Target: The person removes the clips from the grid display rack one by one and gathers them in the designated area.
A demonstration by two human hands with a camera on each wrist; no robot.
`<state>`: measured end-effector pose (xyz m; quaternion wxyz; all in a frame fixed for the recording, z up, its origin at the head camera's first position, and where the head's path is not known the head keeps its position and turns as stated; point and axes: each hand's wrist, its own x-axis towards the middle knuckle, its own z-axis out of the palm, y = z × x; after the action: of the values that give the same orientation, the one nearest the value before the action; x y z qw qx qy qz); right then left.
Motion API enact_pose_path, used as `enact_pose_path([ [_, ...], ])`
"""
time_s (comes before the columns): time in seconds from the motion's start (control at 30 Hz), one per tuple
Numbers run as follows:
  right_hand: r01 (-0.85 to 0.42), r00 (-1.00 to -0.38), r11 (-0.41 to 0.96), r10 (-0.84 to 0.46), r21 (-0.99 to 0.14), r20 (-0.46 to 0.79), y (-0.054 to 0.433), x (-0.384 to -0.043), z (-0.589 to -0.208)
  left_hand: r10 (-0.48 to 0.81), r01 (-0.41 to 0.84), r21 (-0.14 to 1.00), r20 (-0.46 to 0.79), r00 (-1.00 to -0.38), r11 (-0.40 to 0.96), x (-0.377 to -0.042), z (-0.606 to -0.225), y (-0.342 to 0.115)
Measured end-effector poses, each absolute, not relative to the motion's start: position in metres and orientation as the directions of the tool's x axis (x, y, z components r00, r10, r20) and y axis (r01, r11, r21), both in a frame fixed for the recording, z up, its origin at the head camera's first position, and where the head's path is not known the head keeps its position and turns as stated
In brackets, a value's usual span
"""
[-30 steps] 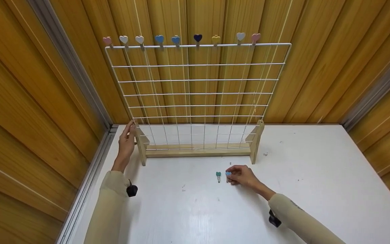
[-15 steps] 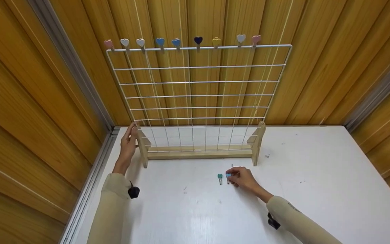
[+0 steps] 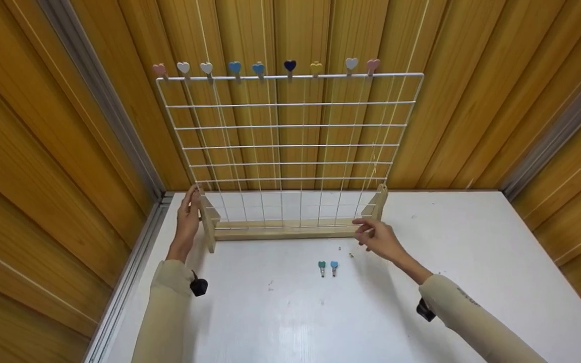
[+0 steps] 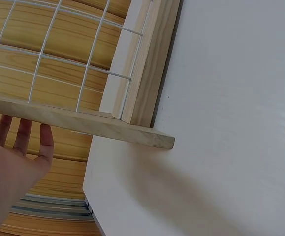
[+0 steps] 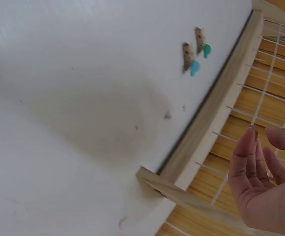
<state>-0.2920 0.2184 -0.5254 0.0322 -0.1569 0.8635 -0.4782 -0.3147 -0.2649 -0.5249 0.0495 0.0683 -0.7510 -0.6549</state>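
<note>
A white wire grid (image 3: 280, 126) stands upright in a wooden stand (image 3: 280, 233). My left hand (image 3: 188, 217) touches the outer side of the stand's left leg (image 4: 83, 120) with its fingertips; the left wrist view shows the fingers fairly straight against the wood. Loosely bent and holding nothing, the fingers of my right hand (image 3: 379, 239) hover by the right leg (image 3: 379, 204). In front of the stand, a green heart clip (image 3: 322, 268) and a light blue heart clip (image 3: 334, 268) lie side by side on the white table.
Several heart clips, including a dark blue clip (image 3: 290, 65) and a yellow clip (image 3: 316, 68), sit along the grid's top wire. A wood-look wall (image 3: 462, 101) rises behind the grid. Small marks dot the table (image 3: 472, 252).
My right hand has let go of the light blue clip, leaving it beside the green one, and has moved up toward the stand's right leg. The left hand stays put.
</note>
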Motion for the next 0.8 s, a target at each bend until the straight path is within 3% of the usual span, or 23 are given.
enact_pose_path([
  [0.33, -0.209, -0.975, 0.580, -0.187, -0.787, 0.121, 0.254, -0.294, -0.436, -0.161, -0.069, 0.982, -0.041, -0.986, 0.176, -0.313, -0.523, -0.268],
  [0.8, -0.373, -0.924, 0.691, -0.220, -0.619, 0.311, 0.238, -0.308, -0.345, -0.158, -0.060, 0.973, -0.025, -0.987, 0.224, -0.309, -0.515, -0.273],
])
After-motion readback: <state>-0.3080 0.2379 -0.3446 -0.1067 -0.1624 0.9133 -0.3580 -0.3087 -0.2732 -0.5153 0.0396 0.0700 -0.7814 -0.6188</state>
